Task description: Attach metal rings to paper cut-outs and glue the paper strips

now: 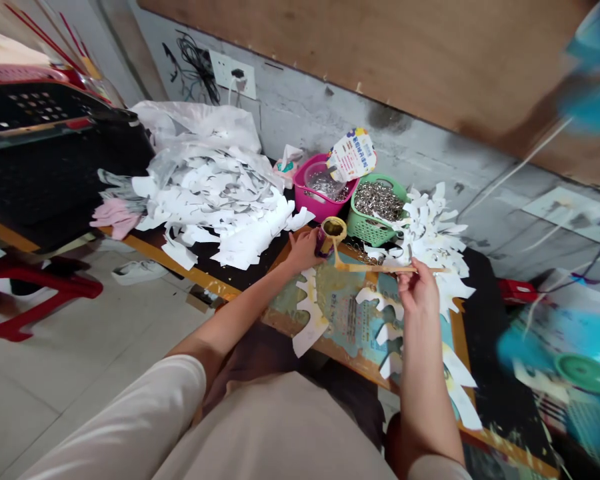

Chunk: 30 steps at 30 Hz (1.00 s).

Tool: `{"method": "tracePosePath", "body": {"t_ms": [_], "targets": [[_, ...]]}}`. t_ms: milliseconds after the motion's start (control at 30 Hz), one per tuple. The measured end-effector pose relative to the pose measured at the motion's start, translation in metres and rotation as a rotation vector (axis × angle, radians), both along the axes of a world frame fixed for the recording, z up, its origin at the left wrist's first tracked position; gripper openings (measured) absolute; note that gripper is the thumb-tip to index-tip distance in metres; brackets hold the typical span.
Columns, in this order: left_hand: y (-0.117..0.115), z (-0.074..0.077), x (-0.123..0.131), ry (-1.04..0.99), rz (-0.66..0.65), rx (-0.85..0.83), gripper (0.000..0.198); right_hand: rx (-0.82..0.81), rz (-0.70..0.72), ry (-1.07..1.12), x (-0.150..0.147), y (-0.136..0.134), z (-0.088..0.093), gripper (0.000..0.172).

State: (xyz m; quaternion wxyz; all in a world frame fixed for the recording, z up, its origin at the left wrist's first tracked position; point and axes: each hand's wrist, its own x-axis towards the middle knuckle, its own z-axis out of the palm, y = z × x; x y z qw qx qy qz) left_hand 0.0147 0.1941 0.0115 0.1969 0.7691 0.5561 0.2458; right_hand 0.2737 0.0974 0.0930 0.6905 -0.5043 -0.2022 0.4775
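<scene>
My left hand is wrapped round a small glue can with a yellow-crusted rim, tilted over the work board. In my right hand is a thin, flat wooden stick, held level. Its left end is coated in yellowish glue, and a strand of glue runs up from it to the can's mouth. Below the can lies a toothed white cut-out piece on the glue-stained blue board. More white pieces lie along the board's right side, under and beside my right forearm.
A big heap of white cut-outs lies at the left. Behind the can stand a pink basket and a green basket holding metal rings. Another white pile is at the right. A red stool stands left of the table.
</scene>
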Motion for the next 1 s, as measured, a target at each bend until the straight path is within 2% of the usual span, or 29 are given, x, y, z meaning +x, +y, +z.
{"method": "tracePosePath", "body": {"t_ms": [67, 133, 300, 367, 500, 567, 667, 800, 1000], "targets": [[-0.002, 0.002, -0.007, 0.002, -0.006, -0.003, 0.088, 0.045, 0.093, 0.148, 0.005, -0.009, 0.004, 0.029], [-0.008, 0.004, -0.017, 0.004, -0.005, -0.005, 0.085, 0.156, 0.16, 0.28, 0.008, -0.021, 0.011, 0.03], [-0.035, 0.006, -0.045, 0.011, -0.011, 0.011, 0.071, 0.424, 0.111, 0.523, 0.017, -0.049, 0.022, 0.018], [-0.052, 0.004, -0.054, 0.006, -0.026, 0.033, 0.062, 0.439, 0.086, 0.459, 0.018, -0.055, 0.018, 0.014], [-0.093, 0.0, -0.064, 0.003, -0.095, 0.073, 0.047, 0.312, 0.088, 0.067, 0.005, -0.06, -0.004, 0.012], [-0.113, -0.001, -0.064, 0.005, -0.143, 0.082, 0.048, 0.24, 0.118, -0.142, -0.007, -0.061, -0.018, 0.012], [-0.135, -0.001, -0.061, 0.017, -0.186, 0.052, 0.064, 0.181, 0.176, -0.346, -0.025, -0.062, -0.034, 0.014], [-0.149, 0.0, -0.056, 0.05, -0.189, -0.006, 0.083, 0.138, 0.275, -0.45, -0.034, -0.061, -0.044, 0.016], [-0.161, 0.002, -0.053, 0.089, -0.233, 0.012, 0.072, 0.098, 0.285, -0.45, -0.032, -0.054, -0.044, 0.02]]}}
